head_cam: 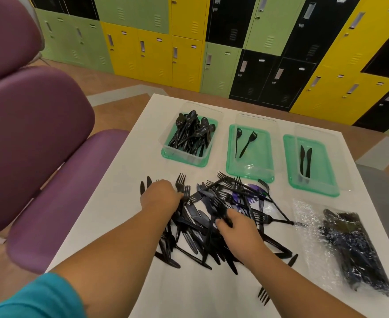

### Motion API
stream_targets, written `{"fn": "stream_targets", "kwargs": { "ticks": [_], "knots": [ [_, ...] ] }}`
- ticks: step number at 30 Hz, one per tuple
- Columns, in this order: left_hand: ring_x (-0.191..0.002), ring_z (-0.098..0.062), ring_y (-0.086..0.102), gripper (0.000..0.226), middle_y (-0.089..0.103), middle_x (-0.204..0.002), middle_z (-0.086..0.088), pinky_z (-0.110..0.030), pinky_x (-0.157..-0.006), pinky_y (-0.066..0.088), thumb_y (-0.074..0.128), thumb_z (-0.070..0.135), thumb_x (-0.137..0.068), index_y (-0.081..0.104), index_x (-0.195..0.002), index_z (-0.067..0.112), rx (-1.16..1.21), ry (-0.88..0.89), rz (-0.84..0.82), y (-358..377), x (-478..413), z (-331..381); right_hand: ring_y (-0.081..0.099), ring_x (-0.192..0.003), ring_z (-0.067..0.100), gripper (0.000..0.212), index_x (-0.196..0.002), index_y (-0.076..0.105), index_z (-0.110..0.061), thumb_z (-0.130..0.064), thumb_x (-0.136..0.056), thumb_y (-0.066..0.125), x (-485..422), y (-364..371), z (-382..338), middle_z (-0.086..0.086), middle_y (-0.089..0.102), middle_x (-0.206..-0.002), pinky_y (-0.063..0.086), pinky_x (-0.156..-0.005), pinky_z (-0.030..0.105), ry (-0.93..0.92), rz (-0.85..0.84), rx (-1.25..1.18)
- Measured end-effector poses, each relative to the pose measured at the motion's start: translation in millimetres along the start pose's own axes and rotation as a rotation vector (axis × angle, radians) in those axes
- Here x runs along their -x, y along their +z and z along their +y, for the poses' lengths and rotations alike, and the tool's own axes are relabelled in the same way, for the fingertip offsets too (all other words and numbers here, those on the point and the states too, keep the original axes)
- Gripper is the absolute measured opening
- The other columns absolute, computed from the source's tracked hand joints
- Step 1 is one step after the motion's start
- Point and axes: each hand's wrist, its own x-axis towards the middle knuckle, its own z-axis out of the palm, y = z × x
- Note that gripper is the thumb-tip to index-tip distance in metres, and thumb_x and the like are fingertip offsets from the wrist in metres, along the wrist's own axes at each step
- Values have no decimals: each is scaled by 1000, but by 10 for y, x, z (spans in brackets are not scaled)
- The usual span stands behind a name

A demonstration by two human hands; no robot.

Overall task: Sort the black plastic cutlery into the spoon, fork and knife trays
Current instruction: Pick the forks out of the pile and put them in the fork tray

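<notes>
Teal sleeve (pixel 39 297); right hand (pixel 237 228) pinches piece in cutlery pile (pixel 195 228); left hand (pixel 161 196) grip hidden; purple print (pixel 253 188) unreadable.

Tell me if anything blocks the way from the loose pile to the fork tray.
Nothing visible does. The fork tray sits open-topped just beyond the pile, holding only two forks; the pile's far edge nearly reaches its near rim.
</notes>
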Motion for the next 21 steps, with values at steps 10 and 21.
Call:
{"fn": "stream_targets", "kwargs": {
  "ticks": [10,21],
  "knots": [
    [-79,-24,57,23,65,-92,-13,-29,-66,42,46,22,-98,60,-103,4,351,136,111,7,137,-81,57,-96,27,21,-109,60,-8,-17,-96,47,-825,-208,-248,8,53,-109,43,-76,32,-241,139,561],
    [-89,-21,63,35,67,-97,-3,-27,-67,46,63,45,-83,68,-102,16,-33,79,-61,43,201,-13,58,-102,33,28,-112,57,-8,0,-87,48,-1082,-49,-345,10,48,-117,45,-75,37,-328,-29,866]
  ]
}}
